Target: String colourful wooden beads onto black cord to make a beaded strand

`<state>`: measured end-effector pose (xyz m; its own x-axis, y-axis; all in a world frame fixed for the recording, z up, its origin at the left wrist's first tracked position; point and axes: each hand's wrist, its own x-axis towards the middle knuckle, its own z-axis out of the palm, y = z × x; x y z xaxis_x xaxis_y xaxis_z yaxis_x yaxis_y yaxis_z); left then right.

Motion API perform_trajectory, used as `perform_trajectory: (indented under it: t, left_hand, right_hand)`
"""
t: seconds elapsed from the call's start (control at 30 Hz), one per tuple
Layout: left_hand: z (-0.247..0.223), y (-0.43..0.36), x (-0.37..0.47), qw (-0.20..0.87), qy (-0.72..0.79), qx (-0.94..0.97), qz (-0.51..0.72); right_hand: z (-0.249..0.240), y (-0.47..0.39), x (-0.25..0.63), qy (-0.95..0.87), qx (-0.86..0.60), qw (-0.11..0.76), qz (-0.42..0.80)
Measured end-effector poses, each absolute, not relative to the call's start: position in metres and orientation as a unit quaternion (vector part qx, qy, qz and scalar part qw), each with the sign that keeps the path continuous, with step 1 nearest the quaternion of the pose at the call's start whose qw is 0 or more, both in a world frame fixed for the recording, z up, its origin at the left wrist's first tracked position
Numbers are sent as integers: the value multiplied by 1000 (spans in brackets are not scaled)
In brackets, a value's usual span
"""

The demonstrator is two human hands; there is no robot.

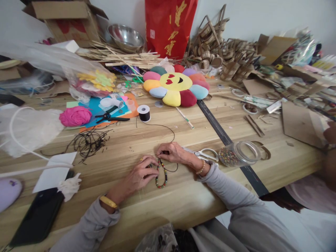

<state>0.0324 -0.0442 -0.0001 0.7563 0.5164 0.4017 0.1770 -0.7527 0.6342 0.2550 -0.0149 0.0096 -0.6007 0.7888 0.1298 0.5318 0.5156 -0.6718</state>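
Note:
A loop of multicoloured beads (165, 181) strung on dark cord hangs between my two hands on the wooden table. My left hand (140, 172) is closed, its fingertips on the beaded strand's left side. Just above the loop, my right hand (170, 152) pinches the black cord (173, 134) near the strand's upper end. From there the cord curves back to a white spool (144, 113) wound with black. The exact grip is partly hidden behind my fingers. Scissors (207, 154) lie beside my right wrist, with a clear jar of beads (233, 154) tipped on its side past them.
Tangled black cord (90, 141), black-handled pliers (111, 117) and a pink yarn ball (75, 116) lie to the left. A phone (36, 217) is near the front left. A flower cushion (175, 85) sits at the back. Another person's arm (329, 154) is at the right edge.

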Motion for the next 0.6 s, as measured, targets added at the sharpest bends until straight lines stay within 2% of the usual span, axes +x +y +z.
perform_trajectory:
  t: [0.4, 0.6]
  left_hand:
    - [18, -46, 32, 327, 196, 890, 249]
    - [14, -47, 31, 312, 205, 895, 244]
  right_hand:
    - [13, -17, 255, -840, -393, 213, 307]
    - [17, -17, 254, -839, -392, 216, 308]
